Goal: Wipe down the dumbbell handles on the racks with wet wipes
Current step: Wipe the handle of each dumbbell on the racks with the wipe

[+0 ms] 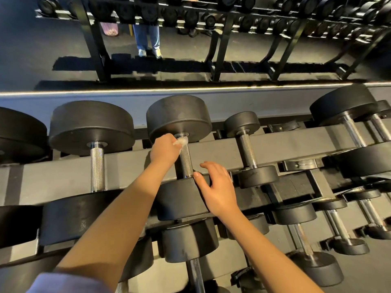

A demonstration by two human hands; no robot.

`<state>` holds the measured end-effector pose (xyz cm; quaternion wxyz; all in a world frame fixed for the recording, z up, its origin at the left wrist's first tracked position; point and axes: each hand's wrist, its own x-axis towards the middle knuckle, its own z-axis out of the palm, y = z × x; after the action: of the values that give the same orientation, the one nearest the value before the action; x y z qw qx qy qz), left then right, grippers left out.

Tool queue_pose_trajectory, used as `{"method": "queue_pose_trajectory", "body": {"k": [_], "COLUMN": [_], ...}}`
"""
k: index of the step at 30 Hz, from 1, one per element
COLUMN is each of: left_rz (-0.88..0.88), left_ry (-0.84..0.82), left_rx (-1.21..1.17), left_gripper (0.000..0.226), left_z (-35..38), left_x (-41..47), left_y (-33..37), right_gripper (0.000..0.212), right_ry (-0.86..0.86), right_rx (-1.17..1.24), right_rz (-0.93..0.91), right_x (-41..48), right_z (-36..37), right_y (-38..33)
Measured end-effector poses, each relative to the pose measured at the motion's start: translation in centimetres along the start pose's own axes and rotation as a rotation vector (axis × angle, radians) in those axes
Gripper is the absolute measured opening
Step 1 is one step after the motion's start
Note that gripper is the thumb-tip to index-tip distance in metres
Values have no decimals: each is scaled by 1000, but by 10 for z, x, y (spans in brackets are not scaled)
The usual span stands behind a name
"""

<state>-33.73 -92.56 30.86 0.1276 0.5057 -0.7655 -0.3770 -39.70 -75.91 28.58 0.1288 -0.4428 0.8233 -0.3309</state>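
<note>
A big black dumbbell lies across the top rack rail, and its knurled steel handle (186, 162) points away from me. My left hand (164, 152) grips a crumpled white wet wipe (181, 142) against the far end of that handle, next to the far weight head (178, 118). My right hand (218, 190) rests with relaxed fingers on the near weight head (177, 199), its thumb touching the rim beside the handle's near end.
More dumbbells line the rack: one handle (97, 168) to the left, a smaller one (248, 152) to the right, chrome ones (352, 132) at far right. Lower tiers hold others (190, 240). A mirror behind shows the racks and a person's legs (147, 39).
</note>
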Motion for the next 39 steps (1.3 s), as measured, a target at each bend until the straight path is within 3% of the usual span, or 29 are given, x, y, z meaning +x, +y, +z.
{"method": "queue_pose_trajectory", "body": {"k": [8, 12, 18, 22, 25, 28, 30, 34, 39], "left_rz": [88, 176, 210, 255, 390, 535, 505, 429, 447], "left_ry": [-216, -144, -102, -122, -83, 136, 254, 128, 118], "left_rx": [72, 8, -174, -77, 75, 195, 224, 210, 218], "left_gripper": [28, 15, 14, 16, 23, 34, 42, 49, 47], "left_z": [0, -2, -13, -21, -29, -38, -43, -44, -47], "left_x": [-12, -19, -27, -22, -16, -8, -2, 5, 10], "left_y": [-23, -26, 0, 7, 9, 9, 5, -7, -12], "right_gripper": [67, 60, 26, 17, 13, 8, 8, 5, 21], "right_ry": [-41, -116, -263, -230, -192, -44, 0, -51, -14], "right_rx": [-11, -17, 418, 647, 722, 514, 261, 122, 102], "right_rz": [10, -9, 61, 198, 271, 258, 230, 162, 124], "right_x": [0, 3, 45, 67, 82, 99, 107, 113, 126], "right_z": [-2, -10, -27, -18, -13, -7, -4, 13, 24], "right_y": [-2, -7, -25, -23, -23, -19, -17, -18, -19]}}
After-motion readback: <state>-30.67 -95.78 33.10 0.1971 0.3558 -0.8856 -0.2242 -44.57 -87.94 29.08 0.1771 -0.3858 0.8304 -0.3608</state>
